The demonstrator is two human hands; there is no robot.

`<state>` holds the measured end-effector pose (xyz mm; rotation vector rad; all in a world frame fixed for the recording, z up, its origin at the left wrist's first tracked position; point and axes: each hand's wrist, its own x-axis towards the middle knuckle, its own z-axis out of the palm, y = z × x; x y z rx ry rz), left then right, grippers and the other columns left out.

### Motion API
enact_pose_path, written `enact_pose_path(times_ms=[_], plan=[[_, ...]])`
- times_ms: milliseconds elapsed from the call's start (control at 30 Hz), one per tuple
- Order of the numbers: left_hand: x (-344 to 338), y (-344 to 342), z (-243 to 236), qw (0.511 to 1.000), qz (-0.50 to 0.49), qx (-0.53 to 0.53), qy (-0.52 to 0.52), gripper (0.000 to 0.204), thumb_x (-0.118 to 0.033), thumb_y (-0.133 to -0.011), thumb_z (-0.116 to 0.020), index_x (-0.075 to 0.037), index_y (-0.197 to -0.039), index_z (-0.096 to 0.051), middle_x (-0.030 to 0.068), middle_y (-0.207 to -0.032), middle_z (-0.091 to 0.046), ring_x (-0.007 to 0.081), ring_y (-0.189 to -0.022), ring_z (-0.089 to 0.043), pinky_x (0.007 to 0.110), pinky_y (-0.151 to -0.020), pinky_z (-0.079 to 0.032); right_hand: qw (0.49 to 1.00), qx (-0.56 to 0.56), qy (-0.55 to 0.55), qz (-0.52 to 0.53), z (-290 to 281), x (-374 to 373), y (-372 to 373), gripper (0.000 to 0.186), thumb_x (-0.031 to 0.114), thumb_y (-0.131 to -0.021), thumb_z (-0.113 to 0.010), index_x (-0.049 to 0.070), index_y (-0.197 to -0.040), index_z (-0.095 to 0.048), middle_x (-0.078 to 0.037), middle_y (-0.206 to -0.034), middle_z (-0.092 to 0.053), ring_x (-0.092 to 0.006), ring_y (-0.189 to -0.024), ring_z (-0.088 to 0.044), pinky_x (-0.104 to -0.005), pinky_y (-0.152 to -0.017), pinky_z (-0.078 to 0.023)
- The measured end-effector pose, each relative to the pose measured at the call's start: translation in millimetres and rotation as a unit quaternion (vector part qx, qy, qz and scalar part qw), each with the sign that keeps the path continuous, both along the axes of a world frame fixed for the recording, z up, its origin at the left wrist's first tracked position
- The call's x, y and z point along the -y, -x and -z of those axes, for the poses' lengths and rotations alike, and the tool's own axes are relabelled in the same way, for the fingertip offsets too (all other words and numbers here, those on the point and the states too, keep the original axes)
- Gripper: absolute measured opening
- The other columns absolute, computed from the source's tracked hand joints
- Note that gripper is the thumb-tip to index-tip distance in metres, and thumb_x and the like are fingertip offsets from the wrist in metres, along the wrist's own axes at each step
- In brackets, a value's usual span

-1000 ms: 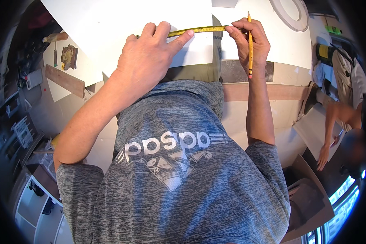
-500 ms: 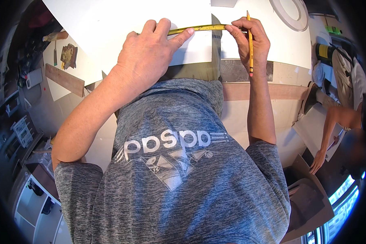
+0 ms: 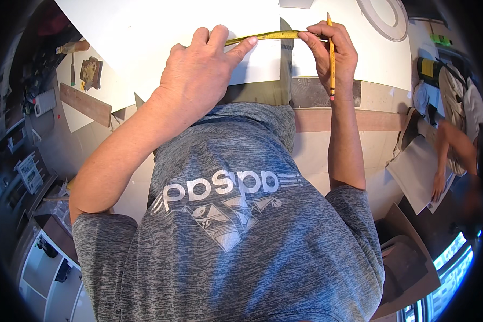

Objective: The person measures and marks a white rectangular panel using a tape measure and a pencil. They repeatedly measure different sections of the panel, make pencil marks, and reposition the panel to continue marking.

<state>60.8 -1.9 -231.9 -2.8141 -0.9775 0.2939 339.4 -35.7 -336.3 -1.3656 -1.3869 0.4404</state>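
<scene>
My left hand lies over the yellow tape measure on the white sheet, thumb pressed along the blade and fingers curled over it. My right hand pinches the blade's right part between thumb and finger and also holds a yellow pencil upright in the picture, pink eraser toward me. The tape runs across the sheet's right edge, above a dark translucent strip. What lies beneath my left palm is hidden.
A wooden-handled tool and a wooden plank sit at left. A grey ring lies at upper right; a long board crosses below. At far right a co-worker's hand touches a pale panel.
Both my hands and the tape have shifted very slightly, keeping their grips. The co-worker's arm and hand at right have moved upward and right over the pale panel.
</scene>
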Motion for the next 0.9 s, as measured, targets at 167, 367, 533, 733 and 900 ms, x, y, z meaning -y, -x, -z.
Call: enact_pose_path(times_ms=[167, 367, 533, 733, 900], plan=[[1, -1, 1, 1.0, -0.002, -0.001, -0.001, 0.065, -0.017, -0.097, -0.074, -0.029, -0.16, -0.06, 0.0071, -0.118, -0.057, 0.02, -0.103, -0.061, 0.035, -0.07, -0.065, 0.999, 0.004, 0.036, 0.008, -6, 2, 1, 0.024, 0.016, -0.09, -0.092, 0.006, -0.109, -0.082, -0.003, -0.1, -0.072, -0.0114, -0.089, -0.07, -0.0261, -0.073, -0.058], [2, -3, 2, 1.0, -0.009, -0.01, -0.005, 0.067, -0.018, -0.097, -0.074, -0.03, -0.16, -0.06, 0.006, -0.119, -0.057, 0.0198, -0.104, -0.061, 0.035, -0.071, -0.065, 0.997, -0.04, -0.025, 0.063, -10, 6, 2, 0.032, 0.022, -0.109, -0.072, 0.004, -0.134, -0.076, -0.012, -0.117, -0.076, -0.0154, -0.101, -0.072, -0.0295, -0.085, -0.062], [4, -3, 5, 1.0, -0.013, -0.016, -0.02, 0.07, -0.019, -0.096, -0.074, -0.032, -0.162, -0.057, 0.0045, -0.121, -0.058, 0.019, -0.105, -0.061, 0.035, -0.071, -0.065, 0.994, -0.104, -0.023, 0.022, -26, 20, -7, 0.047, 0.029, -0.119, -0.052, -0.006, -0.146, -0.066, -0.017, -0.117, -0.079, -0.0205, -0.106, -0.076, -0.0343, -0.09, -0.064], [6, -1, 10, 0.999, 0.001, -0.026, -0.041, 0.064, -0.022, -0.1, -0.067, -0.029, -0.163, -0.057, 0.005, -0.118, -0.055, 0.0166, -0.102, -0.056, 0.028, -0.061, -0.056, 0.98, -0.15, -0.022, -0.129, -36, 19, 5, 0.023, -0.001, -0.094, -0.076, 0.001, -0.118, -0.074, -0.01, -0.104, -0.081, -0.0141, -0.096, -0.074, -0.0314, -0.09, -0.06], [7, -1, 12, 0.998, 0.006, -0.018, -0.056, 0.063, -0.022, -0.099, -0.068, -0.029, -0.161, -0.059, 0.0041, -0.116, -0.054, 0.0161, -0.101, -0.056, 0.028, -0.06, -0.055, 0.984, -0.086, 0.025, -0.157, -31, 14, 5, 0.019, 0.0, -0.091, -0.081, 0.001, -0.109, -0.073, -0.005, -0.092, -0.077, -0.0111, -0.085, -0.07, -0.0283, -0.08, -0.058]])
